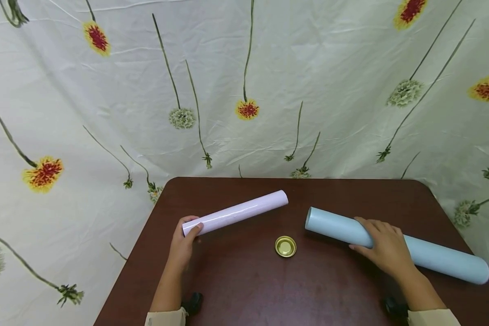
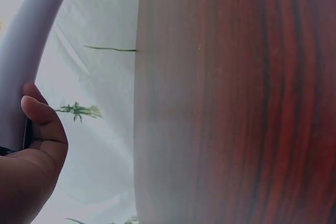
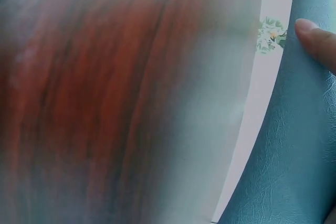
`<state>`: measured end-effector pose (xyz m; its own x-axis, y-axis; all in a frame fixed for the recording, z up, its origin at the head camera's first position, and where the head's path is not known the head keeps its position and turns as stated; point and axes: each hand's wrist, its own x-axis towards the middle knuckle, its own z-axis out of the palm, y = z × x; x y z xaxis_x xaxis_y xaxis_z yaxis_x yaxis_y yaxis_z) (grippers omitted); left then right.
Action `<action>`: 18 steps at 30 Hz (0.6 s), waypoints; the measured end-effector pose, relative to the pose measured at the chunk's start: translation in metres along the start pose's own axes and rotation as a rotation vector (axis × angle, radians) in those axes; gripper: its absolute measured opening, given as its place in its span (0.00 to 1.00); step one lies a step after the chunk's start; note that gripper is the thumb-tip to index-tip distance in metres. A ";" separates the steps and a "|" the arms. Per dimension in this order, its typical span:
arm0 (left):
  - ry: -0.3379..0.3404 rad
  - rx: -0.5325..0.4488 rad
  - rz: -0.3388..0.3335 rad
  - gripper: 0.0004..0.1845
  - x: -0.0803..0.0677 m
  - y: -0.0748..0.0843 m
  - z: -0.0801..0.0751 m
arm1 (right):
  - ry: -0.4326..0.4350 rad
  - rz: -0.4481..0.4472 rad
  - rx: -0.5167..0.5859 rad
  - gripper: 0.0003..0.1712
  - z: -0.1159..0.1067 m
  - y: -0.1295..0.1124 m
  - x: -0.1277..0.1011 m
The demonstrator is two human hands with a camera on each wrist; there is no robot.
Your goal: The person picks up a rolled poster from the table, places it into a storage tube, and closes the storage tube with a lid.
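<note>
My left hand [image 1: 184, 242] grips a pale lavender tube [image 1: 244, 211] near its lower left end, thumb on the near side. That tube [image 2: 34, 30] slants up to the right over the table in the head view. A thicker light blue tube [image 1: 444, 256] is held around its middle by my right hand [image 1: 385, 249]. Its left end shows an open rim. Seen from the right wrist, the blue tube [image 3: 278, 145] has a creased, leather-like surface with a fingertip on it. Between the two tubes, a small round gold lid [image 1: 285, 246] lies on the table.
The dark brown wooden table [image 1: 269, 290] has rounded far corners. Behind and beside it hangs a white cloth [image 1: 126, 81] printed with flowers. A black strap piece [image 1: 193, 302] shows at the left wrist and another [image 1: 394, 306] at the right.
</note>
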<state>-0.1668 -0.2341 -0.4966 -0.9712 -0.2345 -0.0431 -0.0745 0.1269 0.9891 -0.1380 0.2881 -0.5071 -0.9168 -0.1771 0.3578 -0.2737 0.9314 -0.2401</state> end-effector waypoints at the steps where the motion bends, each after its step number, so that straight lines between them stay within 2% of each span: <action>1: -0.001 0.001 -0.002 0.16 0.000 0.000 0.000 | 0.007 -0.004 0.001 0.48 0.000 0.000 0.000; 18: -0.052 0.006 0.011 0.16 -0.002 0.004 0.003 | 0.062 -0.057 0.033 0.50 0.001 -0.002 0.003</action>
<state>-0.1658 -0.2307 -0.4929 -0.9824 -0.1827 -0.0393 -0.0648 0.1354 0.9887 -0.1402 0.2854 -0.5063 -0.8798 -0.2090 0.4269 -0.3356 0.9091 -0.2467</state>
